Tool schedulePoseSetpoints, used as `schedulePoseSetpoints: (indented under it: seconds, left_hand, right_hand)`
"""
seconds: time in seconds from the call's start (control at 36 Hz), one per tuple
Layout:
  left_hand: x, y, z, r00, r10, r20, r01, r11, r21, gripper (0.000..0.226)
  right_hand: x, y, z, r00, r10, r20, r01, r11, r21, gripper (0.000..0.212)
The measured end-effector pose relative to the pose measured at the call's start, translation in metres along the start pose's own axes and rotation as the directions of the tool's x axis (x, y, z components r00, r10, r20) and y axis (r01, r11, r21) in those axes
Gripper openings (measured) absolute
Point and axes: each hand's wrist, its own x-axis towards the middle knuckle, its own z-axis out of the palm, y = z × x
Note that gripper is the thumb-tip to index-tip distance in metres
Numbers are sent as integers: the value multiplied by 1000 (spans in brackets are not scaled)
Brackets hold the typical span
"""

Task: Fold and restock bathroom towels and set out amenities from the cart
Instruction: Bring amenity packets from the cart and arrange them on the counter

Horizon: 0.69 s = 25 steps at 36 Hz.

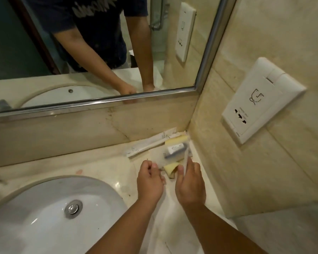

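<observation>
A: Where are the amenities?

B: In the far right corner of the desk [103,167], where the back wall [62,134] meets the side wall [228,162]. A clear pouch [170,153] is there, and a small white and grey tube [173,149] shows through it.

A: Who has hold of it?

B: Both hands. The left hand [150,182] has its grip curled in, with thumb and fingers pinching the pouch's near left corner. The right hand [189,184] pinches the pouch's right edge, thumb on the near side and fingers behind.

A: Is it lying flat?

B: I can't tell. Its far end overlaps the things behind it, and whether it rests on them is unclear.

A: What is behind it?

B: Long white packets [149,144] lie along the foot of the back wall and run into the corner. A yellow piece [170,169] sits between the two hands, just under the pouch's near edge. There is more yellow at the far end by the corner. What it is, I can't say.

A: And the rest?

B: A white sink [35,217] is set into the desk on the left, with a metal drain [73,208] in its bowl. The mirror [99,52] above the back wall shows the person's arms and dark shirt. A white socket plate [261,101] is fixed to the side wall.
</observation>
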Motion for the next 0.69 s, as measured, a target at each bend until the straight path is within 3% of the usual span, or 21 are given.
schedulePoseSetpoints:
  seconds: [0.11, 0.25, 0.36, 0.53, 0.61, 0.69]
  left_hand:
    - [-28, 11, -23, 998, -47, 32, 52, 980, -192, 26]
    - [-61, 45, -59, 998, -56, -5, 51, 940, -337, 27]
    - [-98, 66, -86, 999, -27, -21, 20, 954, -299, 29]
    - [-168, 99, -119, 987, 0, -159, -76, 878, -472, 27]
    - [-207, 116, -143, 971, -7, -241, -139, 800, -583, 25]
    - [-252, 132, -169, 952, 10, -305, -216, 728, -651, 26]
  right_hand:
    - [-6, 1, -12, 998, 24, 61, -30, 995, 100, 47]
    - [-39, -11, -26, 995, 89, 37, -96, 909, 405, 88]
    - [-68, -35, -50, 997, 66, 45, -80, 851, 519, 88]
    - [-108, -81, -112, 975, -71, 209, -78, 777, 625, 23]
    - [-133, -105, -148, 950, -148, 275, -105, 679, 726, 16]
    - [-159, -130, -182, 880, -284, 380, -160, 577, 801, 15]
